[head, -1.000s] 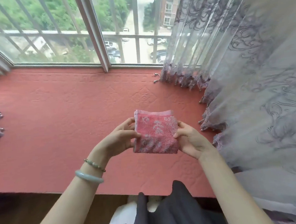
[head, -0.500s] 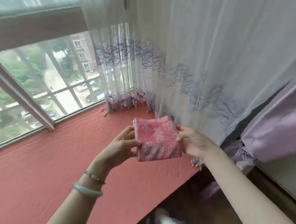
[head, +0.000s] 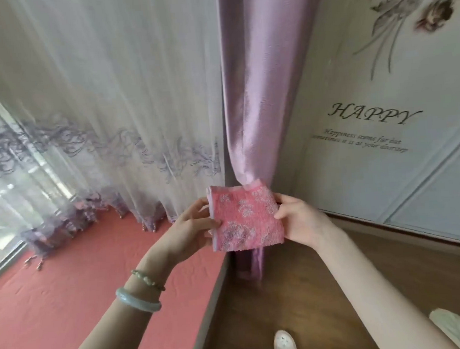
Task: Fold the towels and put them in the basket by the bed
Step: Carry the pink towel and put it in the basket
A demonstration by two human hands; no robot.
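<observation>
pink terry, one folded towel (head: 245,219), is held up in the air between two hands, in front of the base of a lilac curtain (head: 261,90). the left hand (head: 192,231) pinches the towel's left edge, thumb on the front and fingers behind; the right hand (head: 300,218) closes on its right edge the same way. the towel is a near-square pad, face toward the camera, slightly taller than wide, its long axis close to upright and leaning a little, with the layered edges showing along the left side and a pale floral pattern on the front. two bracelets sit on the left wrist: one bead string (head: 148,280) and one pale bangle (head: 138,300). below left lies a red quilted window seat (head: 68,294); below right, wooden floor (head: 299,292). one sheer curtain (head: 104,101) hangs at left, and the wall (head: 388,190) at right reads "happy". one white slipper (head: 284,343) shows at the bottom edge.
</observation>
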